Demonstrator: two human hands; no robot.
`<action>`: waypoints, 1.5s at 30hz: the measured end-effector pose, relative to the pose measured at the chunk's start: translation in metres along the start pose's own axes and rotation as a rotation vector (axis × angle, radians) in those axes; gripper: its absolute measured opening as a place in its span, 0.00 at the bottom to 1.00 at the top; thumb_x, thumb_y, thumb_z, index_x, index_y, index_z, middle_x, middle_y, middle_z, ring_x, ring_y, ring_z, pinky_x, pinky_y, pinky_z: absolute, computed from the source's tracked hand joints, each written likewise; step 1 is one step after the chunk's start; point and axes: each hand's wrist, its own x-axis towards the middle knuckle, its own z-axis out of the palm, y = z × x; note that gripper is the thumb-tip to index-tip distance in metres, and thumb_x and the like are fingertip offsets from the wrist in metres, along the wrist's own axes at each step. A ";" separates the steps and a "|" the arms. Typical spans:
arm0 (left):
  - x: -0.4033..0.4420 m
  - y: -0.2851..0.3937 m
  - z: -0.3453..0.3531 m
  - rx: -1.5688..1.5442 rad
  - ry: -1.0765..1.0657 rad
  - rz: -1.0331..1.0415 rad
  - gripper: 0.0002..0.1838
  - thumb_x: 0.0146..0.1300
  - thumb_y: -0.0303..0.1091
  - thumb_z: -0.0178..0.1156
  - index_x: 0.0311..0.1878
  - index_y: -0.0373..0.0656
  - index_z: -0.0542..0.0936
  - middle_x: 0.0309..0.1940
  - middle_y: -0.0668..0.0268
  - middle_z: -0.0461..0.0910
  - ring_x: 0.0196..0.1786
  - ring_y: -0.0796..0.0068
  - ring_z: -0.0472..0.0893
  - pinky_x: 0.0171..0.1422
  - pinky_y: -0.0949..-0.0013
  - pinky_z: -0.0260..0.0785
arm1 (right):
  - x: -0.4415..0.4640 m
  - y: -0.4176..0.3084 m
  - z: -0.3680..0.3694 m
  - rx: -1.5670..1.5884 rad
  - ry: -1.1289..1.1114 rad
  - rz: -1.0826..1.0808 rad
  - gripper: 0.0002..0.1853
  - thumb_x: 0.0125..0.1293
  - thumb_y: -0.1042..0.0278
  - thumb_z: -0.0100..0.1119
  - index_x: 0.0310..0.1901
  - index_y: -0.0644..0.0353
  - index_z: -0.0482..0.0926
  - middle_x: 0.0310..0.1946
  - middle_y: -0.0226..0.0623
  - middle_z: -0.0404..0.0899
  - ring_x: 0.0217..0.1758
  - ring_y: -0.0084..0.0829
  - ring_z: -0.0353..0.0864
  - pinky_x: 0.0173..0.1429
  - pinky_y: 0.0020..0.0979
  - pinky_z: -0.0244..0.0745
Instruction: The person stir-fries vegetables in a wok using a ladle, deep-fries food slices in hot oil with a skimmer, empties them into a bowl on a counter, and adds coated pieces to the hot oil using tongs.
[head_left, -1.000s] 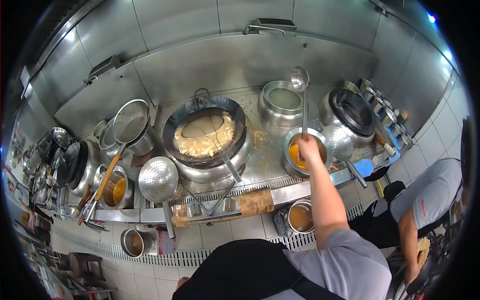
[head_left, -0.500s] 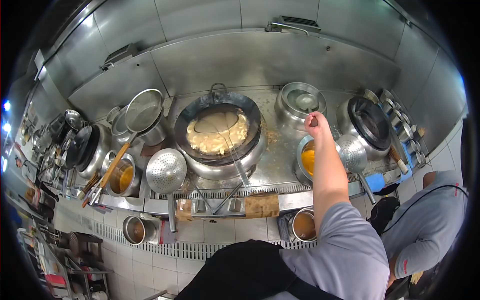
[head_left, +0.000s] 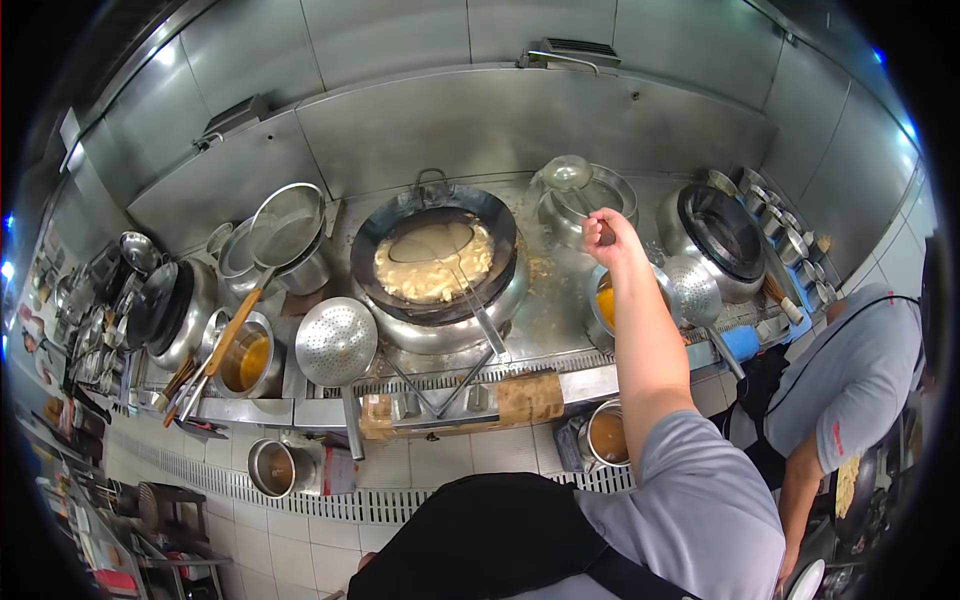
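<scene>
My right hand [head_left: 613, 238] is wrapped round the handle of a ladle [head_left: 568, 174]. The ladle's bowl hangs over the left rim of a steel pot [head_left: 628, 192] behind the counter's middle. To the left sits a large black wok [head_left: 368, 228] with pale yellow pieces of food [head_left: 430, 284] in cloudy liquid. A wire-rimmed strainer [head_left: 484, 322] rests in the wok, its handle pointing toward me. Below my right forearm is a steel pot of orange liquid [head_left: 604, 300], partly hidden by the arm. My left hand is out of sight.
A perforated skimmer [head_left: 337, 342] lies at the counter's front edge, another [head_left: 692, 290] on the right. Left stand a mesh strainer [head_left: 288, 225] and a pot of oil [head_left: 246, 362]. A second wok [head_left: 722, 235] is at right. A co-worker [head_left: 850, 370] stands close on my right.
My right hand has moved left, and the ladle has come up from within the steel pot to its left rim. The co-worker's arm has lowered. The camera view has shifted slightly.
</scene>
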 end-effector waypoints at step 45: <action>0.025 -0.009 0.042 0.412 0.126 0.388 0.18 0.56 0.49 0.54 0.44 0.50 0.82 0.40 0.53 0.82 0.50 0.51 0.80 0.54 0.54 0.73 | -0.040 0.258 0.014 -2.489 0.167 -0.717 0.24 0.66 0.64 0.51 0.61 0.67 0.67 0.49 0.57 0.73 0.49 0.51 0.77 0.49 0.44 0.77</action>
